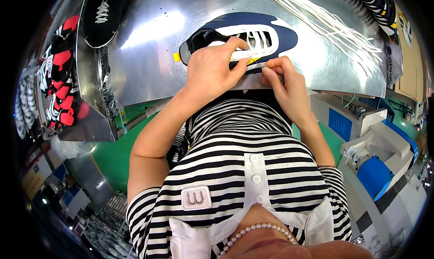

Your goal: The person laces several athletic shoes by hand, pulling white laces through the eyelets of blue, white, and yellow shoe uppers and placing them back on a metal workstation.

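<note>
Head view. A navy shoe upper point(285, 37) lay on its side lengthwise across a shiny metal worktop point(149, 78), directly in front of the person, its toe toward the right and its heel, with a yellow tab point(176, 57), toward the left. Its white lacing panel point(272, 37) surrounded the throat, across which several rows of white lace point(257, 40) were threaded near the toe end. The left hand point(214, 65) rested over the near edge of the upper, beside the foot opening; its thumb and forefinger stood apart at the tips, with part of the white panel between them, and whether they gripped it could not be told. The right hand point(287, 80) was at the near edge of the shoe, its thumb and forefinger pinched together on a thin dark item point(257, 62), too small to identify, which slanted toward the left hand.

Beyond and to the right, a bundle of loose white laces point(325, 24) was spread over the worktop; at the far left lay a black shoe upper point(101, 15) with white lacing. Red, black and white shoe parts point(63, 78) were piled at the left margin, and a grey-and-blue machine point(379, 144) stood at the lower right, near the green floor point(113, 155).
</note>
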`<state>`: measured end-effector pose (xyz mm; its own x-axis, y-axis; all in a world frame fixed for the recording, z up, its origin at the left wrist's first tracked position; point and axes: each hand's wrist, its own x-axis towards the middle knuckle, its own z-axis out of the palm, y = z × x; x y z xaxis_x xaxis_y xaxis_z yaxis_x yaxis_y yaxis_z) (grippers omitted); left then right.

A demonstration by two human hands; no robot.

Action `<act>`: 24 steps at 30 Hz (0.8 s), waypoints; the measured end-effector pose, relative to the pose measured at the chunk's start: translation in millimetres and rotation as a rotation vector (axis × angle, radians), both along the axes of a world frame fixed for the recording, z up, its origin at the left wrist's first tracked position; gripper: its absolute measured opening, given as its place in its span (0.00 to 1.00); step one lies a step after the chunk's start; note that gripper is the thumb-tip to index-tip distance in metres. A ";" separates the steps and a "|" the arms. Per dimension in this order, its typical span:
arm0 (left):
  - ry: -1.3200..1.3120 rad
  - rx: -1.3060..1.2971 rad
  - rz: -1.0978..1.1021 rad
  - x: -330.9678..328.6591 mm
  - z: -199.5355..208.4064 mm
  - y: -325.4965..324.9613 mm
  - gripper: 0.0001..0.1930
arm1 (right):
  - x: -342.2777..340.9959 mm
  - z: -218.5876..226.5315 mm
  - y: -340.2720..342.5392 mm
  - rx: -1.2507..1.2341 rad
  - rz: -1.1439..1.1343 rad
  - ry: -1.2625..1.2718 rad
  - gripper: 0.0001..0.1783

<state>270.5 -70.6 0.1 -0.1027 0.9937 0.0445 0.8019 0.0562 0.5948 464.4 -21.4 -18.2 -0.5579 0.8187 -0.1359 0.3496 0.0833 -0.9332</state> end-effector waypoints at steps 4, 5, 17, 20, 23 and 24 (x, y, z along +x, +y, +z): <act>0.013 0.090 -0.109 -5.7 -6.6 0.4 0.13 | -3.7 -4.4 5.0 -0.007 0.006 0.035 0.08; 0.009 0.097 -0.136 -5.9 -5.5 0.1 0.13 | -4.0 -5.6 5.7 -0.009 0.007 0.051 0.08; -0.011 0.151 -0.167 10.6 -6.0 -9.8 0.13 | -6.8 13.0 18.2 0.040 0.128 -0.088 0.07; -0.033 -0.001 -0.107 8.0 -7.0 -15.3 0.13 | 26.4 23.1 28.0 0.062 0.045 -0.118 0.07; -0.105 -0.095 -0.187 9.8 -0.2 -6.9 0.13 | 6.3 9.7 45.7 0.224 -0.170 0.174 0.09; -0.111 -0.129 -0.224 10.1 4.6 -3.5 0.12 | -2.9 -4.8 53.7 0.267 -0.201 0.239 0.09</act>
